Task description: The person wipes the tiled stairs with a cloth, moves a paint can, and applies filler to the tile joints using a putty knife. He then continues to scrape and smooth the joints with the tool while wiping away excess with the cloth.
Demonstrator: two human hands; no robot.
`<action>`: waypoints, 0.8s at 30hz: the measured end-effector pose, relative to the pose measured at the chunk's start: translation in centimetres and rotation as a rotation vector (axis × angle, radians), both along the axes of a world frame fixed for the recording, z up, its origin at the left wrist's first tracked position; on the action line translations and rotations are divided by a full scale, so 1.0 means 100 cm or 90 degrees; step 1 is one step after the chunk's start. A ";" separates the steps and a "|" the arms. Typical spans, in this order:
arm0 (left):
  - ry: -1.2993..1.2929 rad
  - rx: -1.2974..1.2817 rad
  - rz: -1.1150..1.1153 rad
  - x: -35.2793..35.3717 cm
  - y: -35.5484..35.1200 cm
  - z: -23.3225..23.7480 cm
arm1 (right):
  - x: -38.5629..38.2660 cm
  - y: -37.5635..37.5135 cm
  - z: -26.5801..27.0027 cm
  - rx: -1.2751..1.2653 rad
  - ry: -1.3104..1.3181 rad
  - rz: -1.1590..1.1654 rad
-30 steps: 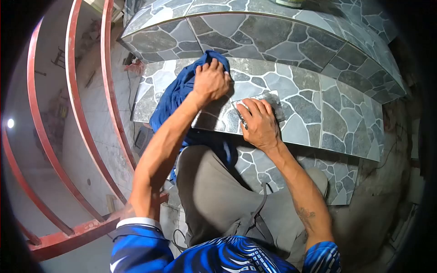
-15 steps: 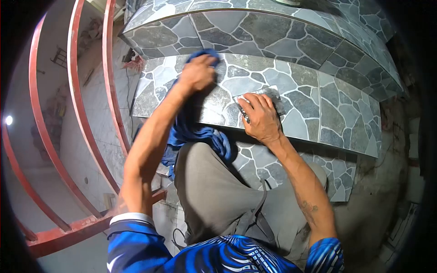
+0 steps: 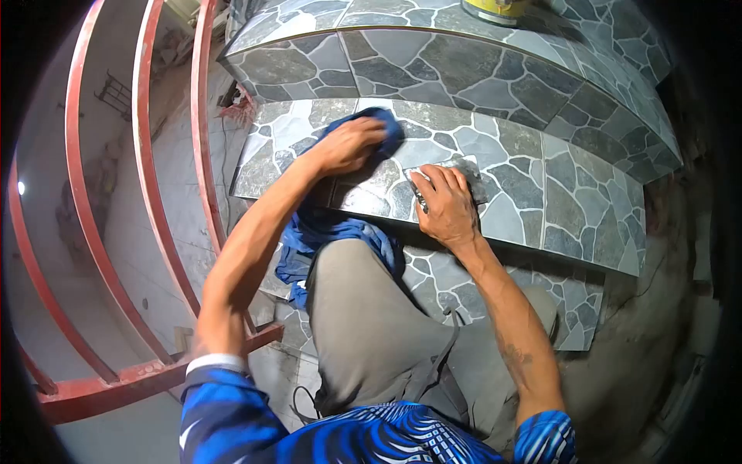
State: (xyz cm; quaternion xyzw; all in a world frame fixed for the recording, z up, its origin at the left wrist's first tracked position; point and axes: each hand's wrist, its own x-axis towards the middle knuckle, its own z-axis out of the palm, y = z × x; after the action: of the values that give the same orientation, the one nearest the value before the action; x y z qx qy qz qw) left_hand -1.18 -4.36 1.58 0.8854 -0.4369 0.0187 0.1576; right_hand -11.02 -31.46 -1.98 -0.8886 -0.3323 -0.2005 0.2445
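My left hand (image 3: 352,147) is closed on a bunched dark blue cloth (image 3: 394,133), pressed against the stone-patterned tile step (image 3: 506,174). More blue cloth (image 3: 336,230) hangs over the step's front edge, beside my knee. To the right, my right hand (image 3: 448,207) grips a thin, flat grey scraper (image 3: 473,172) lying low over the same step. My palm and fingers hide most of the scraper; a pale edge and a dark corner show past the fingers.
A higher tiled step (image 3: 464,69) rises behind, with a yellow can (image 3: 497,9) standing on it. Red metal railing bars (image 3: 143,139) run along the left. Below the working step lies another tiled step (image 3: 572,305), near my knees.
My left hand has slid the blue cloth right and a little toward me over the tile. My right hand stays nearly in place. More of the yellow can has come into view.
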 end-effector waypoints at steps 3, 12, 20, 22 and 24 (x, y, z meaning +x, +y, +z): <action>-0.032 -0.136 0.021 0.053 -0.038 -0.024 | 0.001 -0.005 0.001 -0.006 0.013 0.019; -0.103 -0.189 0.366 0.054 0.021 -0.037 | 0.000 -0.005 0.002 0.019 0.021 0.001; -0.007 -0.404 0.433 0.066 -0.005 -0.035 | 0.001 -0.005 0.002 0.009 0.018 0.009; -0.002 -0.609 0.517 0.064 -0.009 -0.023 | 0.003 -0.004 0.003 0.011 0.018 0.010; -0.152 -0.640 0.488 0.070 -0.005 0.012 | 0.004 -0.003 0.004 0.012 0.026 0.004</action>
State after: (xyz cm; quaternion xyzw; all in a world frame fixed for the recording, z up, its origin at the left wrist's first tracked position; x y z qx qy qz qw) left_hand 5.83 -4.87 2.77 0.7886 -0.0421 0.3747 0.4858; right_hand -10.60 -31.74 -1.62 -0.8892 -0.3281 -0.1847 0.2599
